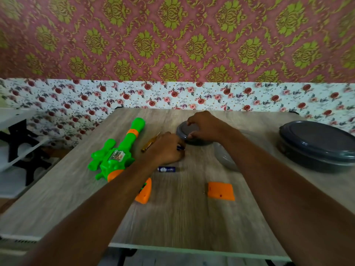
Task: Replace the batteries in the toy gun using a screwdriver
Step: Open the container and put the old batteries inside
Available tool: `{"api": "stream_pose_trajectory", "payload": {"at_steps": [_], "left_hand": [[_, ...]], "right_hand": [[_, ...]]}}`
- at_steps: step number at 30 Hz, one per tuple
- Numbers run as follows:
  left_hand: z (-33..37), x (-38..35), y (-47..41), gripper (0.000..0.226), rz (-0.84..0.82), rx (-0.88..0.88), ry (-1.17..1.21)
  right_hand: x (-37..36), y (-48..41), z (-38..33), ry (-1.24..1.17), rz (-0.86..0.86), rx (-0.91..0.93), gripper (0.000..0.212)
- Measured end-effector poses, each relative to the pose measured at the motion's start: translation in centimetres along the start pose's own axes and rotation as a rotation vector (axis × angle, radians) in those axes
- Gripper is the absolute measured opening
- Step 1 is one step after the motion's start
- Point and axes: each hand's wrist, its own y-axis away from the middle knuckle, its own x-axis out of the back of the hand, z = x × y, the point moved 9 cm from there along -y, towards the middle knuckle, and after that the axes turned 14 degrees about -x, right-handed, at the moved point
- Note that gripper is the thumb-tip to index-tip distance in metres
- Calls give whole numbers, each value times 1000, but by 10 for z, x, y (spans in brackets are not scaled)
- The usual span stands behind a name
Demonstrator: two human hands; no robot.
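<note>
1 battery [166, 169] lies just beside the left hand [167, 148]; right hand [204, 127] grips container [182, 132].

Green-orange toy gun [115, 156] flat, yellow screwdriver [151, 142] and blue battery [166, 169] just beside, orange cover [221, 191] apart

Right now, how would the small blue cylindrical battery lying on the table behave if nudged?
Probably rolls: the blue cylindrical battery lies on its side on the smooth wood-grain table. Likely rigid, and small enough to pinch easily.
</note>
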Motion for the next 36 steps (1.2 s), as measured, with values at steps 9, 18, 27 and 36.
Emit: {"api": "stream_pose_trajectory", "payload": {"at_steps": [9, 18, 27, 36], "left_hand": [[6, -22, 37, 74, -323, 54, -285], [29, -24, 51, 44, -216, 28, -458], [25, -26, 30, 53, -160, 58, -452], [34, -29, 8, 56, -198, 79, -508]], "right_hand": [[38, 95, 21, -140, 312, -37, 28], [41, 171, 68, -177, 596, -174, 12], [42, 182, 83, -235, 711, -215, 13], [44, 188, 95, -286, 733, -378, 13]]}}
